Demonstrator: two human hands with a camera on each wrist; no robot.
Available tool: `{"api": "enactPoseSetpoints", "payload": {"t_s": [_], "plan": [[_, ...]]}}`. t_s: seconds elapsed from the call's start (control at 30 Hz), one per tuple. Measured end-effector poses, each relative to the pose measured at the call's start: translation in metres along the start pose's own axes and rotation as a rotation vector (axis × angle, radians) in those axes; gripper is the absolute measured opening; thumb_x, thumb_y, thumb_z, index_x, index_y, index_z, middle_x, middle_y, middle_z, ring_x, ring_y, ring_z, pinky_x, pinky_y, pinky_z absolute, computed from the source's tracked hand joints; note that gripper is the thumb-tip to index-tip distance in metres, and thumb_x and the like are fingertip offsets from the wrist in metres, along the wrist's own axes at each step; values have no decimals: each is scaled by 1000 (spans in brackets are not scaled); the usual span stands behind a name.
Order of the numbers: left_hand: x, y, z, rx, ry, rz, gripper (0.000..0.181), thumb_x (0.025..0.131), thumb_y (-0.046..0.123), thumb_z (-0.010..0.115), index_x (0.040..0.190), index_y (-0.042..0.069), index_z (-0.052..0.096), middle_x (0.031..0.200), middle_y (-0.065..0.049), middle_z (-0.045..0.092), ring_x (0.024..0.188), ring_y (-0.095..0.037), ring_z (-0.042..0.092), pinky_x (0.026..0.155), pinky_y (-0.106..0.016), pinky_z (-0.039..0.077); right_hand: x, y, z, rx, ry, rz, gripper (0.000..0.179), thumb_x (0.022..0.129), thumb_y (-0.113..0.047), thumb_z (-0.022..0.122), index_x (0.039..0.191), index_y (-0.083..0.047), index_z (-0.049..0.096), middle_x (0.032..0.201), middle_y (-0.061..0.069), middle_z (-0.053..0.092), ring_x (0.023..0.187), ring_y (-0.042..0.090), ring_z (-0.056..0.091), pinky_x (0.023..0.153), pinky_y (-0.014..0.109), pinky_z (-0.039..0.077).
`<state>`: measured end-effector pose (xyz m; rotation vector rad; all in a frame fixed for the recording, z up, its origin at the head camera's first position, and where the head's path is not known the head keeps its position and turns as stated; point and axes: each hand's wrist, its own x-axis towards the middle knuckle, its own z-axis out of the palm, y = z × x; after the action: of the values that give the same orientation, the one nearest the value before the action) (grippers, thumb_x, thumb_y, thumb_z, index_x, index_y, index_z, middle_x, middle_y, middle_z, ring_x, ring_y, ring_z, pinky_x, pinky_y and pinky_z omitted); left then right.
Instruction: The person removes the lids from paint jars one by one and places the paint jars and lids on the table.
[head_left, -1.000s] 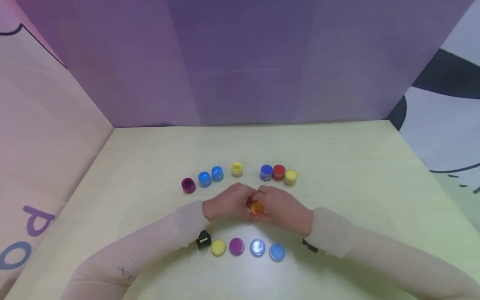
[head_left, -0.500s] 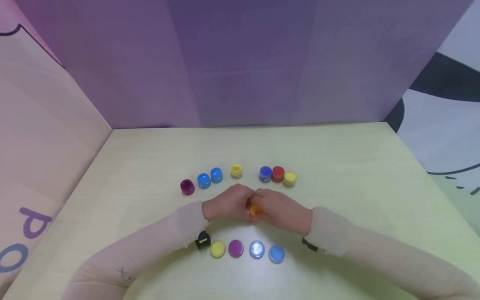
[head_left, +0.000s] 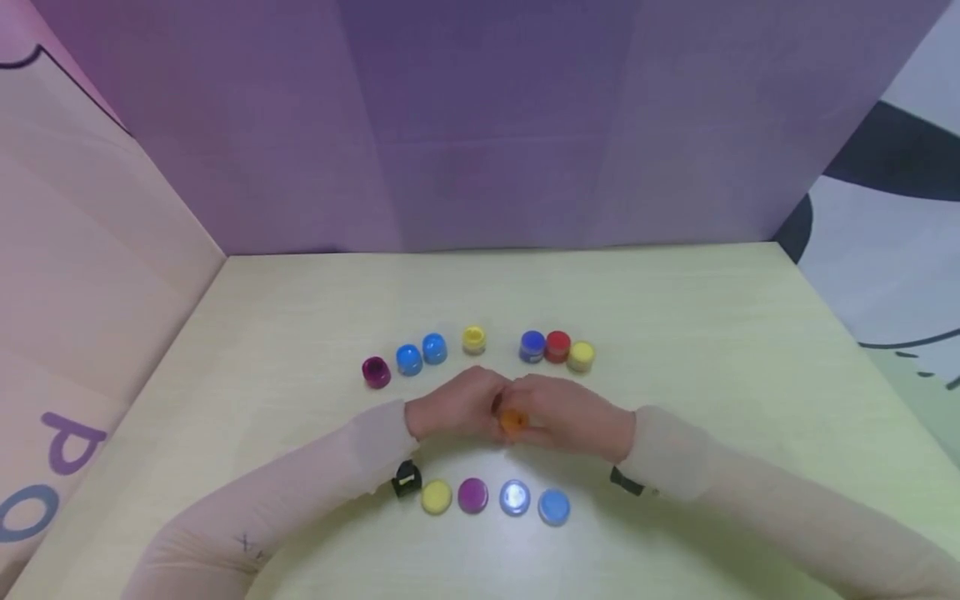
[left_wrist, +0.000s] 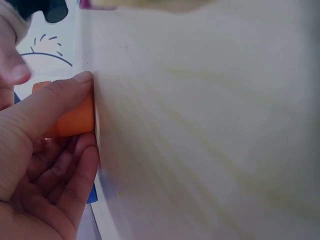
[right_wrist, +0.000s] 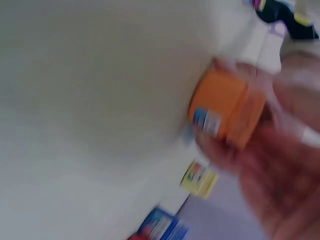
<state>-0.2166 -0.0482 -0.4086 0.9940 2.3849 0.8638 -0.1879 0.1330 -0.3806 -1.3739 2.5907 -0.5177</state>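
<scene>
An orange paint jar is held over the middle of the table. My left hand pinches it between thumb and fingers; in the left wrist view the thumb lies across the jar. The right wrist view, blurred, shows the jar lying sideways with its orange lid on. My right hand is close around the lid end from the right. In the left wrist view, a right fingertip stands apart from the jar. The far side of the lid is hidden.
Behind the hands stand uncapped jars: purple, two blue and yellow. To their right are capped dark blue, red and yellow jars. Several loose lids, including a purple one, lie in front.
My right hand and wrist have shifted slightly right and turned, with the fingers easing off the lid end. The left hand keeps its pinch on the orange paint jar.
</scene>
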Motion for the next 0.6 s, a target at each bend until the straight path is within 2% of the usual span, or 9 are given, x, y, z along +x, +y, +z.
{"api": "enactPoseSetpoints", "payload": {"t_s": [0.13, 0.27, 0.43, 0.6], "plan": [[0, 1, 1, 54, 9, -3, 33, 76, 20, 79, 106, 15, 67, 76, 11, 60, 72, -8, 54, 66, -17, 46, 1, -9, 7, -11, 67, 169, 28, 82, -31, 73, 100, -10, 66, 80, -5, 58, 73, 8, 51, 69, 19, 46], [0, 1, 2, 59, -1, -19, 34, 77, 20, 79, 107, 14, 67, 76, 10, 59, 73, -8, 54, 67, -17, 47, 2, -12, 13, -22, 54, 260, 31, 82, -31, 73, 103, -10, 65, 78, -5, 56, 70, 8, 49, 67, 21, 46], [0, 3, 1, 45, -4, -24, 33, 77, 18, 78, 108, 15, 67, 84, 11, 63, 76, -6, 57, 71, -17, 48, 3, -12, 7, -10, 1, 212, 25, 84, -23, 71, 106, -12, 66, 93, -4, 64, 84, 9, 56, 80, 24, 50], [-1, 3, -1, -19, 1, 6, 30, 76, 13, 78, 105, 16, 69, 91, 9, 68, 80, -4, 60, 76, -17, 49, 3, -7, -1, -25, -66, 51, 23, 86, -12, 68, 109, -11, 66, 100, -2, 65, 92, 10, 57, 86, 23, 49]]}}
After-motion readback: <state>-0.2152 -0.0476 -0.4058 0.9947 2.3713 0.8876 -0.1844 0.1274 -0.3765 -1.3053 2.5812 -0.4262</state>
